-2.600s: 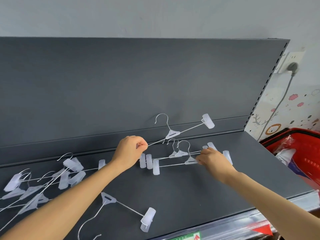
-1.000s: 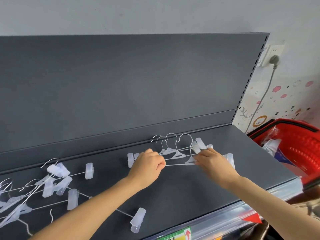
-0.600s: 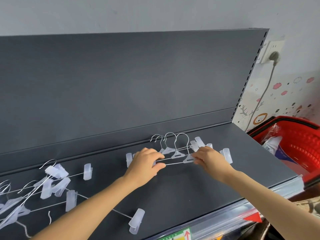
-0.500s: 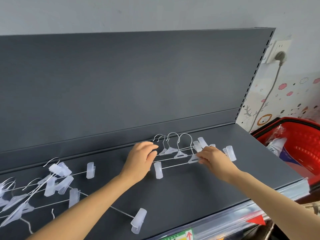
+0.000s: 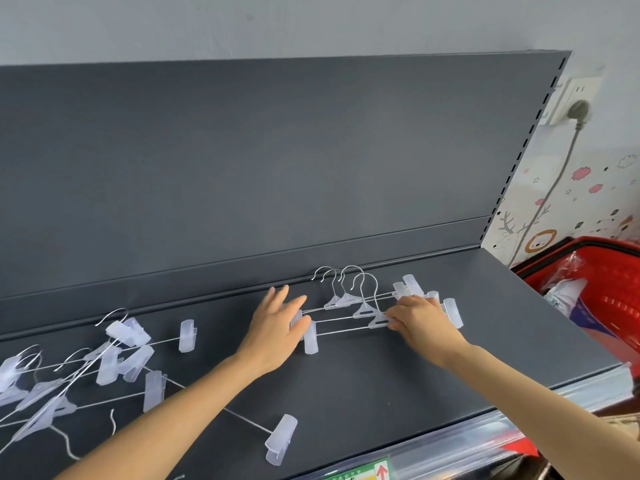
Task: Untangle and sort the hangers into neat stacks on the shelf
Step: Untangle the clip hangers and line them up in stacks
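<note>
Several wire clip hangers with translucent plastic clips lie stacked [image 5: 360, 308] at the back of the dark grey shelf [image 5: 381, 382], hooks toward the back panel. My left hand [image 5: 277, 323] rests flat with straight fingers on the stack's left clips. My right hand [image 5: 420, 318] presses curled fingertips on the centre piece and right end of the front hanger. A tangled heap of the same hangers [image 5: 86, 368] lies at the shelf's left. One loose hanger [image 5: 277, 438] lies near the front edge, partly under my left forearm.
The shelf's upright back panel [image 5: 277, 161] rises just behind the stack. A red basket [image 5: 595, 292] with bagged items stands to the right of the shelf. A power cord [image 5: 550, 188] hangs from a wall socket at the upper right.
My left hand lowered a raised hanger onto the stack, then let go of the wire and opened flat over the left clips. My right hand stayed on the stack's right side.
</note>
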The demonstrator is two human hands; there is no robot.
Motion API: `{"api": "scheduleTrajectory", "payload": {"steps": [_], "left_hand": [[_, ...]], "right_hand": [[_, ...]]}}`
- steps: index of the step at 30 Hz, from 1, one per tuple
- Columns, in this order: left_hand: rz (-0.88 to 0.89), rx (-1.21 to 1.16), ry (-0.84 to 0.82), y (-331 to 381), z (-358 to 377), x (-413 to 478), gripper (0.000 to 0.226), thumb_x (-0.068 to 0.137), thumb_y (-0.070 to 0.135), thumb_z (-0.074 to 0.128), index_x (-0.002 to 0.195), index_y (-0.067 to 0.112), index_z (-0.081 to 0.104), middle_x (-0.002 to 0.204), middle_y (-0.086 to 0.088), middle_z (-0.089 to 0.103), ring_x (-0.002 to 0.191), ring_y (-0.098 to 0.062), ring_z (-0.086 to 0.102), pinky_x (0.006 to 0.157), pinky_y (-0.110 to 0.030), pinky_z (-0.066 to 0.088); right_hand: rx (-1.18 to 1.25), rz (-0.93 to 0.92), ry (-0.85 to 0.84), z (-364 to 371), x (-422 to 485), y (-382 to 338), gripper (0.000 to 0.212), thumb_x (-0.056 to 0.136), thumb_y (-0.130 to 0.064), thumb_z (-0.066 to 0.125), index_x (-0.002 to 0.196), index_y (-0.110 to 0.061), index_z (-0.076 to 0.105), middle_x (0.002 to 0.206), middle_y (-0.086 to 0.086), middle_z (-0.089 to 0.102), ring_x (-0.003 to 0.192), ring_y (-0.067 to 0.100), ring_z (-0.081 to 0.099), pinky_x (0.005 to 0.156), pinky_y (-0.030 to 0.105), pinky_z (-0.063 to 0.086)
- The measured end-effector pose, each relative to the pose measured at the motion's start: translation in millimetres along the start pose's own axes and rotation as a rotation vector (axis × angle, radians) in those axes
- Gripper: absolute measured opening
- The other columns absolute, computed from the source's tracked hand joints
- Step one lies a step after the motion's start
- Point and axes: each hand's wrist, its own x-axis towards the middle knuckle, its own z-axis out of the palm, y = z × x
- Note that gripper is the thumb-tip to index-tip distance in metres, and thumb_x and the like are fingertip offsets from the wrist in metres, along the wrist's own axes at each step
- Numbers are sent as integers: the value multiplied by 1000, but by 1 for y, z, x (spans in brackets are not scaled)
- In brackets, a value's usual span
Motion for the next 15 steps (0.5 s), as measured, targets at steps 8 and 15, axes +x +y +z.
{"api": "scheduleTrajectory", "payload": {"steps": [8, 15], "left_hand": [[7, 173, -81, -2, 3, 0, 61, 97, 51, 39, 150, 27, 24, 161, -1, 3, 147, -22, -10, 119, -41, 3], [-1, 157, -57, -3, -7, -8, 63, 96, 54, 39, 151, 29, 20, 161, 0, -1, 147, -19, -13, 119, -39, 1]], "right_hand": [[-30, 54, -37, -1, -1, -5, 19, 94, -24, 46, 95, -16, 63, 93, 1, 58, 94, 26, 52, 79, 34, 37], [39, 25, 102, -11, -8, -18, 21, 86, -25, 65, 103, -13, 67, 98, 3, 62, 95, 29, 56, 79, 35, 39]]}}
